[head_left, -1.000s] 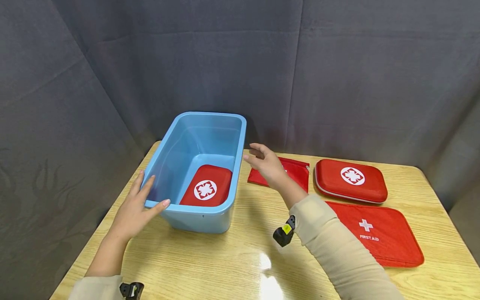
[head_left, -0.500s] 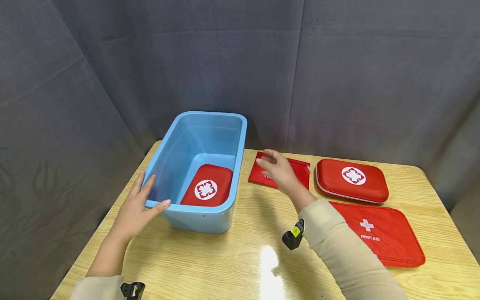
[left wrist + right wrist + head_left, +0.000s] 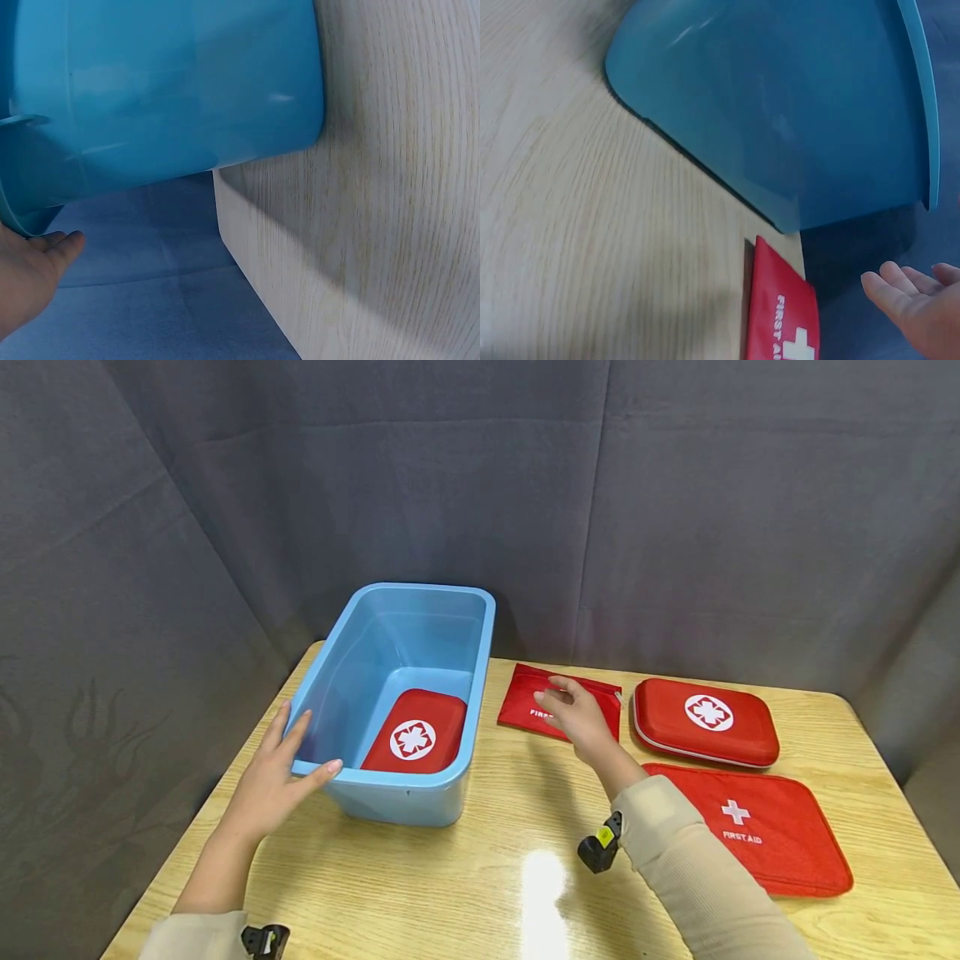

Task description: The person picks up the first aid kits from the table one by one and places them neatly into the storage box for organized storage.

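Observation:
A light-blue plastic bin [image 3: 408,793] stands on the table with a red hard case [image 3: 431,718] lying inside it, white emblem facing up. My left hand [image 3: 262,785] rests on the bin's near left corner, fingers spread and fairly straight over the rim; in the left wrist view, fingertips show beside the rim. To the bin's right, my right hand [image 3: 573,714] hovers over a small flat red first-aid pouch [image 3: 525,702], fingers loosely bent and holding nothing. The hand hides part of the pouch. The right wrist view shows the fingers [image 3: 889,292] apart from the pouch.
Another red hard case [image 3: 705,722] lies right of the small pouch. Before it lies a larger red first-aid bag [image 3: 780,835], partly under my right forearm in view. A grey curtain [image 3: 675,527] hangs behind the wooden table [image 3: 420,893].
My right hand has moved rightward and slightly nearer, from beside the bin's rim to over the small pouch, uncovering more of its left side. The left hand and bin have stayed put.

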`<action>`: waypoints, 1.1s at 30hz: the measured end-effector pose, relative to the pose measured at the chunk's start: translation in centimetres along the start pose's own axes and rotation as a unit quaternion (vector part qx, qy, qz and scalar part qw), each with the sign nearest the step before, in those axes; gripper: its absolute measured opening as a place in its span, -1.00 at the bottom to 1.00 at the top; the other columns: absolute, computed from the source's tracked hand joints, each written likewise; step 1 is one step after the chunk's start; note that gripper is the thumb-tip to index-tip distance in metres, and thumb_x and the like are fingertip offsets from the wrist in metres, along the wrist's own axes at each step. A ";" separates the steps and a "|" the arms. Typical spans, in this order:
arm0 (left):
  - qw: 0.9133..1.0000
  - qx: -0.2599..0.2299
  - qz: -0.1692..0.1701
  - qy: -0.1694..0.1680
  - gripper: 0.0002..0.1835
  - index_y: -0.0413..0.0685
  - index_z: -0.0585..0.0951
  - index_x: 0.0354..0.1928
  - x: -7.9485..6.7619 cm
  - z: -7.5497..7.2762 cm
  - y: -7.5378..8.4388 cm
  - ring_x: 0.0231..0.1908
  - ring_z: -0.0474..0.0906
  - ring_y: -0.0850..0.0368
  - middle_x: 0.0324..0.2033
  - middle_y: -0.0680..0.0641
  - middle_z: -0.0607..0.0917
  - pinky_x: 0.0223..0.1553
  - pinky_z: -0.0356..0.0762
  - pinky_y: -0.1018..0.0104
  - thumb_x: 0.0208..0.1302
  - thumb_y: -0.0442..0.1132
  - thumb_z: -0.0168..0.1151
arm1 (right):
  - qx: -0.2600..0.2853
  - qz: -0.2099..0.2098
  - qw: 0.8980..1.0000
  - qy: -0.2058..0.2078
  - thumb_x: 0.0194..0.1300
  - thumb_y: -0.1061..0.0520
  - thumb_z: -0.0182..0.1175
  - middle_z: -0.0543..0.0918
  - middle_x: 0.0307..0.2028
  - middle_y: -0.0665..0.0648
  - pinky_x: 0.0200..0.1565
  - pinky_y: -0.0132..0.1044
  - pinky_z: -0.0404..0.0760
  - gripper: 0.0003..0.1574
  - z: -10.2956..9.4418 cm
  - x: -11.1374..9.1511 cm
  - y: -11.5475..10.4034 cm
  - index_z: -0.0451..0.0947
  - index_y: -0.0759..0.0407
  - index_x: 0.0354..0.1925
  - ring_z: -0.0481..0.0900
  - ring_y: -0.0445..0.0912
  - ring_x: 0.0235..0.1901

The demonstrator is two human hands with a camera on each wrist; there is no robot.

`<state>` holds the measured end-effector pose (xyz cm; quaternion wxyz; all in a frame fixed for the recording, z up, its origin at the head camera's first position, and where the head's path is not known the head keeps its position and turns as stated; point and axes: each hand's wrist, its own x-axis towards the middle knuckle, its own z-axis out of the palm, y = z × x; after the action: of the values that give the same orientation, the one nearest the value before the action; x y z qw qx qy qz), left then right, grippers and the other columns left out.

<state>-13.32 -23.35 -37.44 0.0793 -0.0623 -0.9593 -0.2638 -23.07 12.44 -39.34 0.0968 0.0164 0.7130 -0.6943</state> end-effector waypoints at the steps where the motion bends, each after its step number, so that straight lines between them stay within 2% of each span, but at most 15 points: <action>1: 1.000 0.000 0.001 0.000 -0.15 -0.14 0.07 0.28 0.0 0.0 0.0 0.17 -0.05 -0.30 0.29 -0.18 -0.15 -0.08 0.06 -0.32 0.04 0.12 0.13 | 0.001 0.001 1.000 0.003 0.20 0.15 0.05 0.26 0.08 0.29 -0.01 -0.13 0.34 -0.34 -0.2 0.0 0.1 0.08 0.30 0.20 0.31 0.09 0.04; 12: 1.000 0.006 0.007 -0.002 -0.15 -0.16 0.07 0.28 0.1 0.3 -0.3 0.17 -0.04 -0.28 0.29 -0.17 -0.14 -0.09 0.09 -0.30 0.05 0.15 0.10 | 0.023 0.019 0.998 0.056 0.23 0.21 -0.02 0.22 0.07 0.34 0.04 -0.05 0.27 -0.38 -1.9 -0.1 2.3 0.04 0.36 0.20 0.24 0.13 0.06; 18: 1.000 0.005 0.004 0.003 -0.15 -0.14 0.06 0.29 0.1 0.2 -0.3 0.18 -0.04 -0.28 0.29 -0.16 -0.15 -0.08 0.07 -0.31 0.05 0.15 0.10 | 0.015 0.009 0.997 0.072 0.22 0.16 0.00 0.23 0.05 0.38 0.03 -0.02 0.26 -0.35 -2.6 0.0 2.7 0.03 0.39 0.19 0.23 0.18 0.08; 19: 1.000 0.005 0.004 0.005 -0.15 -0.14 0.06 0.29 0.1 0.2 -0.3 0.17 -0.04 -0.28 0.29 -0.16 -0.15 -0.08 0.08 -0.31 0.05 0.15 0.10 | 0.029 -0.004 0.997 0.066 0.20 0.13 0.04 0.26 0.03 0.36 0.01 -0.05 0.30 -0.34 -3.3 0.8 3.9 0.07 0.36 0.18 0.28 0.15 0.06; 25: 1.000 0.007 0.009 0.010 -0.14 -0.16 0.07 0.28 0.2 0.3 -0.6 0.17 -0.03 -0.28 0.29 -0.16 -0.14 -0.09 0.09 -0.31 0.04 0.14 0.12 | 0.013 0.016 0.996 0.085 0.19 0.06 0.07 0.23 0.09 0.34 0.03 -0.08 0.29 -0.26 -4.4 0.9 4.8 0.04 0.36 0.20 0.28 0.12 0.07; 26: 1.000 0.007 0.011 0.011 -0.14 -0.17 0.07 0.28 0.2 0.3 -0.6 0.17 -0.03 -0.29 0.29 -0.16 -0.14 -0.09 0.09 -0.31 0.04 0.14 0.12 | -0.008 0.035 0.995 0.096 0.20 0.07 0.05 0.18 0.12 0.37 0.05 -0.06 0.24 -0.25 -3.9 0.1 3.9 -0.01 0.39 0.21 0.23 0.15 0.10; 29: 1.000 0.008 0.013 0.013 -0.15 -0.18 0.09 0.27 0.1 0.3 -0.6 0.17 -0.02 -0.29 0.29 -0.16 -0.13 -0.09 0.10 -0.30 0.04 0.13 0.12 | -0.031 0.057 0.991 0.114 0.20 0.01 0.05 0.19 0.14 0.33 0.04 0.02 0.22 -0.23 -4.5 0.3 4.6 0.01 0.33 0.22 0.26 0.16 0.08; 33: 1.000 0.008 0.013 0.012 -0.16 -0.18 0.09 0.27 0.1 0.3 -0.6 0.17 -0.01 -0.27 0.29 -0.15 -0.13 -0.08 0.10 -0.29 0.04 0.13 0.12 | -0.075 0.074 0.986 0.127 0.18 -0.02 0.05 0.18 0.15 0.33 0.04 0.03 0.22 -0.22 -5.3 0.7 5.7 0.00 0.31 0.23 0.28 0.20 0.05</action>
<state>-13.59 -23.65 -37.98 0.0954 -0.0713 -0.9594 -0.2557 -23.45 17.84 -44.99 0.0575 0.1499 0.7661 -0.6223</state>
